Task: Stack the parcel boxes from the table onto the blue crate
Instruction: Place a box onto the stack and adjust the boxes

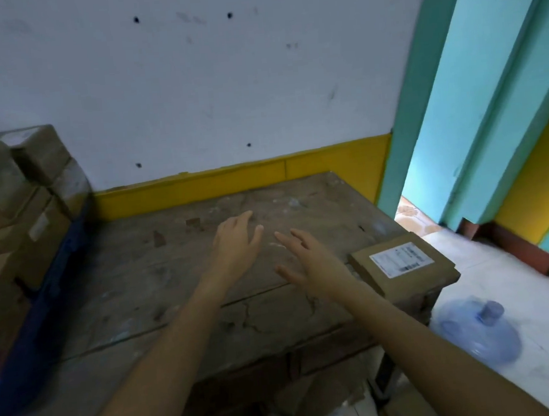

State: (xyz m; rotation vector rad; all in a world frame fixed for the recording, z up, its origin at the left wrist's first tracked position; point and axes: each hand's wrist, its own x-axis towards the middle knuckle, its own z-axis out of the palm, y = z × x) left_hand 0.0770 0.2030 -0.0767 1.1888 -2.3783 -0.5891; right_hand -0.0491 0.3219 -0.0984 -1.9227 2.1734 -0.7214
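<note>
Nearest me, both bare forearms reach in from the bottom edge over the worn wooden counter [134, 286]. Below its front edge I see some loose cardboard [316, 400], too dim to tell more. Down to the right, on the pale floor, a blue water bottle [480, 332] sits just beside the counter's near corner. Further out, my left hand [236, 241] hovers over the middle of the counter, palm down, its grip apart with the fingers straight and holding nothing; I cannot tell whether the fingertips touch the wood. My right hand [307, 261] is just beside it and a little nearer to me, its grip likewise apart, fingers spread and empty. To the right of that hand, and apart from it, one flat parcel box [415, 278] lies at the counter's right edge with a white label [400, 259] face up. At the left end the blue crate [43, 314] stands just beside the counter, and a stack of parcel boxes [16, 197] sits on it, several layers high and blurred. Behind everything is a white wall [189, 82] with a yellow band [231, 181] along its foot, and a teal door frame [455, 92] rises to the right.
</note>
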